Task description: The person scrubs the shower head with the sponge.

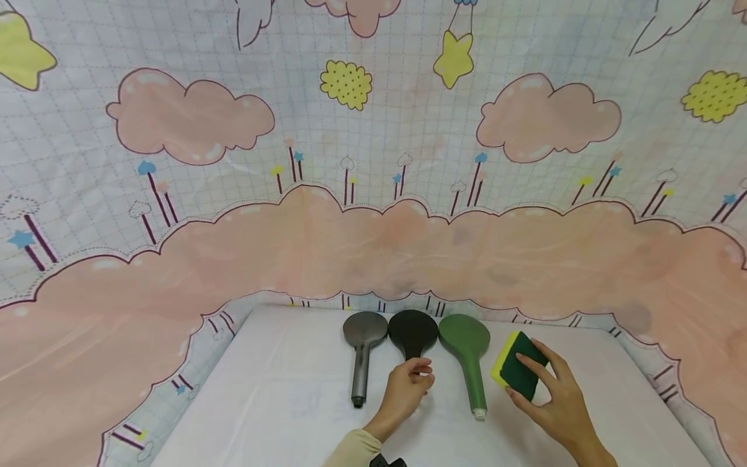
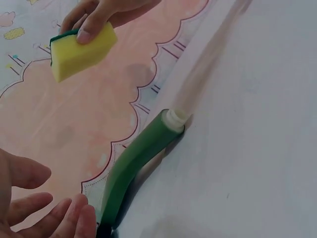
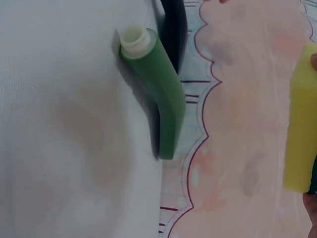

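A yellow and dark green sponge point(image 1: 521, 365) is gripped between the thumb and fingers of my right hand point(image 1: 557, 402), held up to the right of the showerheads. In the left wrist view the yellow side of the sponge point(image 2: 84, 52) faces the camera. My left hand point(image 1: 406, 392) hovers in front of the black showerhead point(image 1: 413, 329) and hides its handle; its loosely bent fingers point(image 2: 29, 208) hold nothing. Right of that hand lies a green showerhead point(image 1: 465, 334) with a whitish threaded end. To the left lies a grey showerhead point(image 1: 365, 329).
The three showerheads lie side by side near the back of a white table point(image 1: 280, 389), handles toward me. A patterned cloth point(image 1: 373, 253) with pink clouds and stars hangs behind and around the table.
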Demonstrator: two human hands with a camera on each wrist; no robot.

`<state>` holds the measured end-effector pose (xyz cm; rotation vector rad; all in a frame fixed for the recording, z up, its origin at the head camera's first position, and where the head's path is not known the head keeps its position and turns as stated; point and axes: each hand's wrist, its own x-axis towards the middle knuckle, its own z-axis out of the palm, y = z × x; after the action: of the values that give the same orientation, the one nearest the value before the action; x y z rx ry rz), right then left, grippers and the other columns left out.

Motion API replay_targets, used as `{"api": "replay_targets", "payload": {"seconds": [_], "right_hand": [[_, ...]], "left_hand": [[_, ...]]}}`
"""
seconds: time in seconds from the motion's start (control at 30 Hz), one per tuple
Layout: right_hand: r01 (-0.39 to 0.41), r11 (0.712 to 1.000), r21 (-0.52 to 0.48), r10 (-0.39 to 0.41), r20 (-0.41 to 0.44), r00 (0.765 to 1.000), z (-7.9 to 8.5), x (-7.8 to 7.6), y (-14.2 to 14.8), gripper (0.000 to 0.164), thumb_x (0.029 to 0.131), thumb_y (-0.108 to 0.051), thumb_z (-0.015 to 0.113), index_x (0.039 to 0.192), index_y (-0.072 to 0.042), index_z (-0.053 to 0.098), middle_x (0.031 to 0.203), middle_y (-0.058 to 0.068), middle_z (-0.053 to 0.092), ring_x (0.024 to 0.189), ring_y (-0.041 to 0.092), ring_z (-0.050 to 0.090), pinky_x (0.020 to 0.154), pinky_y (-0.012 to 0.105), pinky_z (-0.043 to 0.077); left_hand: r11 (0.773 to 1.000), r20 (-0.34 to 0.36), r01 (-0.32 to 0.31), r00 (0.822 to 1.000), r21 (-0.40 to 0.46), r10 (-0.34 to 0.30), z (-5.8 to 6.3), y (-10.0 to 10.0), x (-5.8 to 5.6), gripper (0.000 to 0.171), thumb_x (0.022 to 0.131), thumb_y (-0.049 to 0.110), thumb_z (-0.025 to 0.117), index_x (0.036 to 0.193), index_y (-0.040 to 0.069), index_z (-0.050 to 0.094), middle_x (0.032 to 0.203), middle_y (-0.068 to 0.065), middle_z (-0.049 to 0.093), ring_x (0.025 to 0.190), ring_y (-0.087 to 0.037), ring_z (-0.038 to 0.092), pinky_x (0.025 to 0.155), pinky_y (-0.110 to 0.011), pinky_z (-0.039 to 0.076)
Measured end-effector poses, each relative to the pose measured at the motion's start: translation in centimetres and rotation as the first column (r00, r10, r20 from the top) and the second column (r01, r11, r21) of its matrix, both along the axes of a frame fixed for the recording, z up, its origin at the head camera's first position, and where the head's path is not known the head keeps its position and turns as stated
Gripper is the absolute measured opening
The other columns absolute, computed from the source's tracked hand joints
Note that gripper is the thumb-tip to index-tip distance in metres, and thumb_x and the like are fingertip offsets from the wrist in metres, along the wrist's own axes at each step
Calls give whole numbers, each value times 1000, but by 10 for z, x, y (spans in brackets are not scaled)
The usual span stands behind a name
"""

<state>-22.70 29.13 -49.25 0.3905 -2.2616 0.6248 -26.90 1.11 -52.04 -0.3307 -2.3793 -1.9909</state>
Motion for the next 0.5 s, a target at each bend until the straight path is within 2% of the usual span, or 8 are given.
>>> {"api": "replay_targets", "payload": {"seconds": [0.07, 0.17, 0.23, 0.33, 0.43, 0.47, 0.5], "right_hand": [[-17, 1000, -12, 17, -11, 1000, 0, -2, -2, 72, 53, -18, 94, 120, -18, 69, 141, 17, 51, 127, 22, 45, 96, -3, 19], [-32, 999, -16, 32, -16, 999, 0, -4, -5, 72, 53, -18, 94, 120, -18, 69, 142, 17, 51, 128, 17, 43, 95, -3, 19], [-26, 1000, -12, 26, -6, 1000, 1, -4, -8, 72, 53, -19, 94, 120, -19, 69, 142, 16, 50, 128, 18, 44, 95, -1, 24], [-15, 1000, 2, 15, 6, 1000, 2, -3, -12, 71, 54, -20, 94, 121, -19, 69, 142, 15, 50, 125, 26, 46, 93, 17, 48], [-21, 1000, -5, 21, 5, 1000, 4, -4, -15, 71, 55, -20, 94, 121, -19, 69, 142, 15, 50, 125, 26, 47, 93, 19, 48], [-26, 1000, -6, 26, 3, 1000, 5, -4, -16, 71, 55, -19, 94, 121, -19, 69, 142, 16, 50, 125, 26, 46, 92, 25, 51], [-36, 999, -14, 36, -1, 999, 5, -5, -17, 71, 55, -19, 94, 121, -19, 69, 142, 16, 50, 127, 23, 46, 95, 17, 46]], "left_hand": [[1000, -19, -15, 1000, -14, 15, -1, -5, -1, 27, 88, 7, 68, 115, 2, 68, 107, -20, 70, 83, -10, 68, 66, -18, 53], [999, -23, -32, 999, -27, 32, -2, -13, -1, 29, 89, 7, 67, 117, 2, 67, 109, -19, 69, 89, -11, 68, 70, -17, 53], [998, -21, -44, 999, -36, 43, -4, -18, -1, 30, 88, 7, 67, 118, 0, 66, 110, -18, 68, 90, -12, 68, 72, -17, 54], [997, -15, -67, 998, -46, 67, -7, -23, -2, 33, 88, 8, 68, 119, -1, 65, 111, -16, 68, 93, -13, 68, 74, -17, 53], [995, -39, -92, 995, -45, 90, -10, -27, -3, 32, 86, 7, 70, 117, -1, 65, 109, -16, 69, 93, -18, 68, 76, -18, 53], [994, -39, -100, 994, -45, 99, -11, -28, -3, 32, 86, 7, 71, 116, -1, 66, 109, -16, 69, 94, -19, 68, 76, -18, 52], [993, -45, -108, 993, -47, 105, -12, -29, -3, 31, 85, 7, 71, 115, -1, 66, 108, -16, 69, 93, -20, 68, 77, -18, 52]]}}
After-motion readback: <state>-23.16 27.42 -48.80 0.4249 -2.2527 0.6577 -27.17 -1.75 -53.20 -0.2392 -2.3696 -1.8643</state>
